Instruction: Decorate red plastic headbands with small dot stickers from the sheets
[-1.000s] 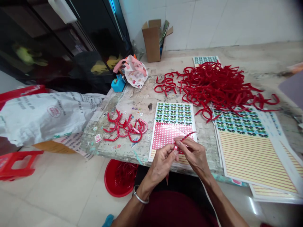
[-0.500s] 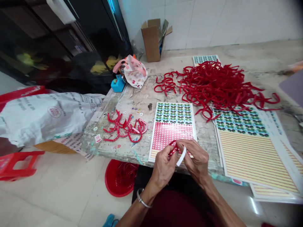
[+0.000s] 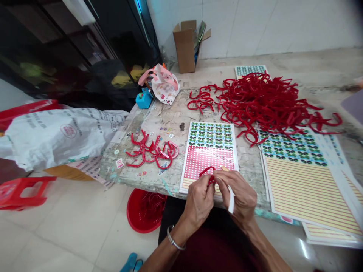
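Close together over the table's front edge, both hands are closed on small things. My left hand [image 3: 198, 200] pinches a curved red band [image 3: 208, 169], whose loop shows above the fingers. In my right hand [image 3: 241, 192] is a narrow white strip [image 3: 231, 200] that hangs down below the fingers. Its thumb and fingertips meet the red band beside the left fingertips, and the contact itself is hidden. Under the hands lies a sticker sheet [image 3: 210, 156] with green-blue pictures at the top, a red dotted area, and a pale yellow band at the bottom.
Left of the sheet lie several curved red bands with patterned strips [image 3: 153, 151]. A large pile of plain red bands [image 3: 261, 98] covers the back right, beside more striped sheets [image 3: 306, 185]. A cardboard box [image 3: 184, 49], a pink-white bag [image 3: 164, 85] and a red basket [image 3: 136, 215] stand around.
The right hand has shifted slightly right, and the white strip now hangs lower and more upright. More of the red band's loop shows above the left fingers. The view has moved slightly.
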A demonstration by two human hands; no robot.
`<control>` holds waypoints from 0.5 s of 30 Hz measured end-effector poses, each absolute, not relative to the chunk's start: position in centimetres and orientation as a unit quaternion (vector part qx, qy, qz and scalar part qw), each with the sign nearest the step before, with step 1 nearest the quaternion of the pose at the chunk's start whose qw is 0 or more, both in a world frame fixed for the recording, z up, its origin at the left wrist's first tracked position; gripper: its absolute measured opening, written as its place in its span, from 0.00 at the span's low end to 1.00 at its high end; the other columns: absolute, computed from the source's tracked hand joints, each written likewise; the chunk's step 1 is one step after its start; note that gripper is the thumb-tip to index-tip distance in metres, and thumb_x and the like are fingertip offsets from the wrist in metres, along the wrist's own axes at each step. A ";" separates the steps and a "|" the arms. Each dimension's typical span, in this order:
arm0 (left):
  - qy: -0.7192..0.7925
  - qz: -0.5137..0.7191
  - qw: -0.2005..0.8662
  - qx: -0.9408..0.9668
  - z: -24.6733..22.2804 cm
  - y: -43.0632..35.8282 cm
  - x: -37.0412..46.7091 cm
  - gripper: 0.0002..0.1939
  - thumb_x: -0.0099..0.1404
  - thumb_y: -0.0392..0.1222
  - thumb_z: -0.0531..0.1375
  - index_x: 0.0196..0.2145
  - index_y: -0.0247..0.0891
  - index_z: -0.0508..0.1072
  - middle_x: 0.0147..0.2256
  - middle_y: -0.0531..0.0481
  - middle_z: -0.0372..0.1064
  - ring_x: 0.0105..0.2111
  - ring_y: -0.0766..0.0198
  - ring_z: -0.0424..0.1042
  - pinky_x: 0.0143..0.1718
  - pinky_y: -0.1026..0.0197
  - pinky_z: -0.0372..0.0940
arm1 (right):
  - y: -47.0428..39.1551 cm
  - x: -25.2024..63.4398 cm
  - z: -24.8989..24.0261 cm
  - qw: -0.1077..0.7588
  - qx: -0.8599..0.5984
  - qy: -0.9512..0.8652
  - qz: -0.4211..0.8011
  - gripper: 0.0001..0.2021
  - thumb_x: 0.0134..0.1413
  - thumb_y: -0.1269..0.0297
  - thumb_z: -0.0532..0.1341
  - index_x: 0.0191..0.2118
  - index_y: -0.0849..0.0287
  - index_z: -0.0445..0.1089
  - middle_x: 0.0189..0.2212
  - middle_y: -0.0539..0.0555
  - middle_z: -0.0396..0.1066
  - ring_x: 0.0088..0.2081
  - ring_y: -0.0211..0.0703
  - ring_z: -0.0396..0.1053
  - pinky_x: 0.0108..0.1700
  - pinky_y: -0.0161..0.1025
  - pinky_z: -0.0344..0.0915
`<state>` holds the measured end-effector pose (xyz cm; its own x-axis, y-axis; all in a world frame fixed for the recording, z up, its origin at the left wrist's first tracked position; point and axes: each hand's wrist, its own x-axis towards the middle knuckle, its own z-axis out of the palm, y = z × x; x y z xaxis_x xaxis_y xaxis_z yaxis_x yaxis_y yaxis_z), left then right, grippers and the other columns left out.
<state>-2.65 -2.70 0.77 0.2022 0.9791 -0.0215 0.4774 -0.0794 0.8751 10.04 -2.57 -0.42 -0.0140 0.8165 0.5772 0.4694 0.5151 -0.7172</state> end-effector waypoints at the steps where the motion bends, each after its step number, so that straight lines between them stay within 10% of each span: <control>1: 0.548 0.314 0.398 0.666 0.8 -2.7 -2.6 0.11 0.66 0.38 0.47 0.39 0.37 0.68 0.35 0.44 0.71 0.36 0.58 0.69 0.36 0.61 0.60 | -2.7 10.0 -0.3 0.527 -0.459 -0.697 0.160 0.18 0.50 0.78 0.59 0.46 0.53 0.71 0.39 0.55 0.73 0.40 0.47 0.70 0.42 0.47 0.67; 15: 0.528 0.348 0.477 0.611 0.3 -2.9 -2.2 0.13 0.66 0.41 0.49 0.41 0.36 0.70 0.31 0.49 0.68 0.29 0.64 0.65 0.31 0.65 0.58 | -1.5 9.8 -1.3 0.549 -0.519 -0.617 0.219 0.10 0.52 0.75 0.59 0.36 0.54 0.74 0.33 0.53 0.74 0.37 0.45 0.71 0.40 0.44 0.67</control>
